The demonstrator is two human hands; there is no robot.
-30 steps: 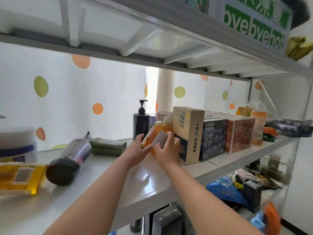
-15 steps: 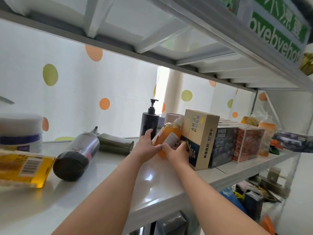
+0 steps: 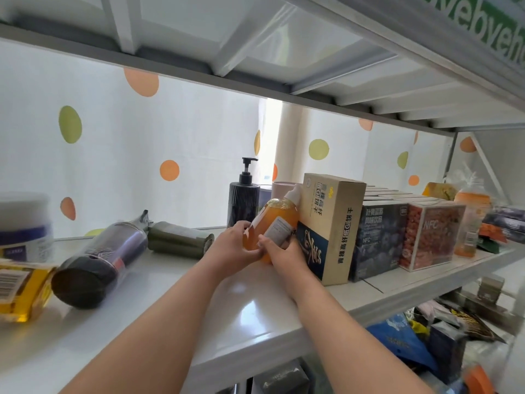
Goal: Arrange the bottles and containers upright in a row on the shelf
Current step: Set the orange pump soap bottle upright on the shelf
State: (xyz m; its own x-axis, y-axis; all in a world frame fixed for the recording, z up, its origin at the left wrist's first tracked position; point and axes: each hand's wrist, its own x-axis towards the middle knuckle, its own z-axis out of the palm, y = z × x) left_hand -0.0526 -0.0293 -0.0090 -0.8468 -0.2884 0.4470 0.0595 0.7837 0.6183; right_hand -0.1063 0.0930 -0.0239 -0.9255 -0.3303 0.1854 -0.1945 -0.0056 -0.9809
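Midway along the shelf (image 3: 250, 311), the orange bottle (image 3: 274, 220) leans with its white cap against the tan box (image 3: 332, 223), its base gripped by the left hand (image 3: 231, 247) and the right hand (image 3: 284, 253), fingers curled round it and touching each other. The step calls for tipping the cap off the box until the body stands plumb, seating the base flat beside the black pump bottle (image 3: 244, 203), then loosening both grips.

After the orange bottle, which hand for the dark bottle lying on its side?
Left, probably. The left hand grips the orange bottle on the side facing the dark bottle; the right hand sits by the box and would cross over.
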